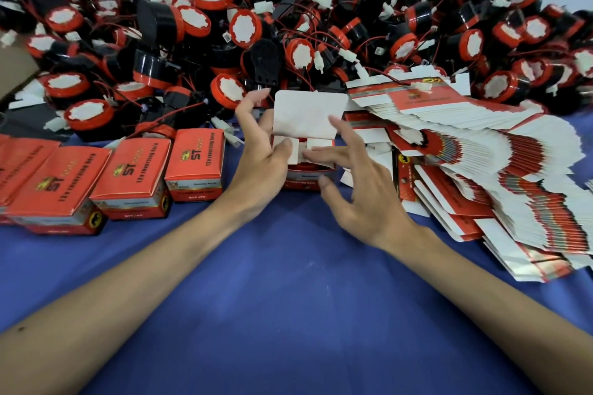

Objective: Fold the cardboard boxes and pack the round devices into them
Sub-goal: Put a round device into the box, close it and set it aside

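Since the head camera supplies the only view, we take every reading from it. The box in hand stands upright on the blue cloth, centred in front of the person, so that both hands reach it equally. Its white lid flap stands raised at the rear, clear of the mouth. The two side flaps are turned inward over the opening. A red shape shows in the gap below them; we judge it to be a device already loaded, though little of it shows.

The left hand is spread wide: its thumb presses the left side flap and its fingers reach up beside the lid flap, which braces the box. The right hand is also spread, its forefinger tip on the right side flap and its other fingers off the box. Neither hand grips anything.

The round devices are heaped behind the box, within reach. The flat blanks are fanned to the right. The closed boxes stand in a row to the left, out of the working area.

We judge the step to be closure, with the lid flap to fold down next.
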Available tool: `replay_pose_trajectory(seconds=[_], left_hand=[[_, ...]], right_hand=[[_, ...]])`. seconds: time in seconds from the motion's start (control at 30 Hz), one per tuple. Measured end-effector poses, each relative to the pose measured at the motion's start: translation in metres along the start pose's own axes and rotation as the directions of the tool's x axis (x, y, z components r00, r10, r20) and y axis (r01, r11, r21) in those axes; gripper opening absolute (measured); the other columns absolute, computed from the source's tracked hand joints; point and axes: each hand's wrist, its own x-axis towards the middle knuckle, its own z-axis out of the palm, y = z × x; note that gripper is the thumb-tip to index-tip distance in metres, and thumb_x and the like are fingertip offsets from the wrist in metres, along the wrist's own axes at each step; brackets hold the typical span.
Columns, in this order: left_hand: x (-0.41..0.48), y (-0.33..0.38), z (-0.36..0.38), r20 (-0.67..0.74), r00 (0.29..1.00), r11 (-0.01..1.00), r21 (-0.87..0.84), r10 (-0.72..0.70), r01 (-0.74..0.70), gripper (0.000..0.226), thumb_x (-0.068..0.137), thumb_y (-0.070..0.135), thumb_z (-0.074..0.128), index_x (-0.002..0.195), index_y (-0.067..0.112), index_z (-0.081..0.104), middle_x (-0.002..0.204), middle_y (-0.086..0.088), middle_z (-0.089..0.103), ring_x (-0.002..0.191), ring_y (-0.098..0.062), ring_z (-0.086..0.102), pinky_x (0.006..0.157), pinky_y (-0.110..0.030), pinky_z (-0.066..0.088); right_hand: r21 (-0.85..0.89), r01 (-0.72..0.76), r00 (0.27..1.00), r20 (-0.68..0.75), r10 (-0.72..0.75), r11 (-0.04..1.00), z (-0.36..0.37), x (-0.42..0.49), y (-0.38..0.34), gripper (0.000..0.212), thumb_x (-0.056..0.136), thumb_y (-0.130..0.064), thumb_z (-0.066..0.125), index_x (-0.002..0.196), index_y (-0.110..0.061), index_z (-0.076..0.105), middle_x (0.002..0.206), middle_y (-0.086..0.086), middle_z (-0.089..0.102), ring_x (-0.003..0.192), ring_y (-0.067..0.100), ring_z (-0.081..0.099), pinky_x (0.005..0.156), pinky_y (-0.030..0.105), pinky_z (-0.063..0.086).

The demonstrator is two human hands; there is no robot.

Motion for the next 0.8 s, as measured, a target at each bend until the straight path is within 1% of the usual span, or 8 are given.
replay_pose_trajectory(seconds=[0.1, 0.2, 0.3, 0.37, 0.5, 0.6, 0.67, 0.8], left_hand=[[0.002, 0.001, -0.002, 0.039, 0.999, 0.993, 0.114, 0.026, -0.030, 0.033, 0.092, -0.013, 0.039, 0.111, 0.011, 0.052, 0.109, -0.001, 0.061, 0.106, -0.012, 0.057, 0.091, -0.028, 0.047], [0.002, 0.004, -0.001, 0.021, 1.000, 0.993, 0.116, 0.008, -0.011, 0.026, 0.084, -0.017, 0.045, 0.092, 0.002, 0.061, 0.099, 0.001, 0.066, 0.098, -0.013, 0.061, 0.083, -0.031, 0.050], [-0.003, 0.008, -0.004, 0.124, 0.992, 0.996, 0.087, 0.009, -0.020, 0.016, 0.082, 0.001, 0.054, 0.095, 0.002, 0.061, 0.104, -0.007, 0.065, 0.096, -0.012, 0.059, 0.081, -0.024, 0.047], [-0.004, 0.010, -0.006, 0.206, 0.978, 0.996, 0.080, 0.015, -0.032, 0.028, 0.082, 0.014, 0.052, 0.104, 0.000, 0.060, 0.109, -0.013, 0.061, 0.100, -0.018, 0.059, 0.084, -0.023, 0.048], [-0.001, 0.010, -0.007, 0.208, 0.978, 0.972, 0.230, 0.003, -0.052, 0.025, 0.093, 0.021, 0.061, 0.114, 0.009, 0.062, 0.114, -0.001, 0.062, 0.108, -0.012, 0.057, 0.094, -0.025, 0.043], [0.002, 0.006, -0.010, 0.265, 0.961, 0.892, 0.411, 0.081, -0.189, 0.033, 0.090, 0.025, 0.064, 0.123, 0.017, 0.062, 0.120, 0.010, 0.058, 0.117, -0.010, 0.052, 0.102, -0.026, 0.040], [0.002, 0.004, -0.012, 0.268, 0.955, 0.855, 0.457, 0.130, -0.245, 0.038, 0.090, 0.026, 0.064, 0.126, 0.017, 0.062, 0.123, 0.013, 0.056, 0.122, -0.012, 0.051, 0.105, -0.026, 0.038], [0.004, 0.002, -0.012, 0.285, 0.943, 0.840, 0.457, 0.173, -0.293, 0.037, 0.090, 0.023, 0.062, 0.126, 0.011, 0.062, 0.124, 0.010, 0.057, 0.125, -0.013, 0.050, 0.108, -0.028, 0.037]], right_hand=[[0.162, -0.031, 0.997, -0.072, 0.043, 0.986, -0.003, 0.002, 0.003, 0.070, 0.094, -0.017, 0.052, 0.149, -0.018, 0.008, 0.103, -0.011, 0.070, 0.103, 0.001, 0.062, 0.093, 0.017, 0.045], [0.298, -0.134, 0.986, -0.054, 0.157, 0.945, -0.006, 0.007, 0.003, 0.032, 0.097, -0.030, 0.047, 0.129, -0.029, 0.051, 0.086, -0.014, 0.072, 0.083, 0.004, 0.066, 0.075, 0.025, 0.052], [0.369, -0.147, 0.980, -0.073, 0.186, 0.918, -0.007, 0.007, 0.004, 0.024, 0.095, -0.033, 0.051, 0.114, -0.027, 0.064, 0.094, -0.031, 0.067, 0.097, -0.006, 0.063, 0.079, 0.011, 0.048], [0.382, -0.137, 0.980, -0.083, 0.181, 0.914, -0.007, 0.007, 0.005, 0.026, 0.092, -0.030, 0.054, 0.116, -0.026, 0.062, 0.104, -0.023, 0.066, 0.103, -0.004, 0.062, 0.084, 0.014, 0.049], [0.375, -0.157, 0.978, -0.070, 0.197, 0.914, -0.008, 0.006, 0.010, 0.029, 0.092, -0.020, 0.059, 0.120, -0.025, 0.060, 0.112, -0.013, 0.066, 0.111, 0.001, 0.061, 0.093, 0.019, 0.049], [0.346, -0.176, 0.970, -0.100, 0.223, 0.921, -0.009, 0.006, 0.012, 0.032, 0.090, -0.013, 0.063, 0.119, -0.026, 0.059, 0.110, -0.020, 0.064, 0.108, -0.010, 0.058, 0.089, 0.010, 0.046], [0.313, -0.189, 0.957, -0.155, 0.246, 0.931, -0.009, 0.005, 0.011, 0.036, 0.088, -0.012, 0.067, 0.120, -0.027, 0.058, 0.109, -0.012, 0.067, 0.098, -0.014, 0.060, 0.083, 0.006, 0.046], [0.093, -0.128, 0.946, -0.287, 0.150, 0.987, -0.009, 0.004, 0.006, 0.034, 0.082, -0.015, 0.075, 0.115, -0.014, 0.068, 0.104, -0.009, 0.067, 0.096, 0.000, 0.065, 0.086, 0.011, 0.048]])
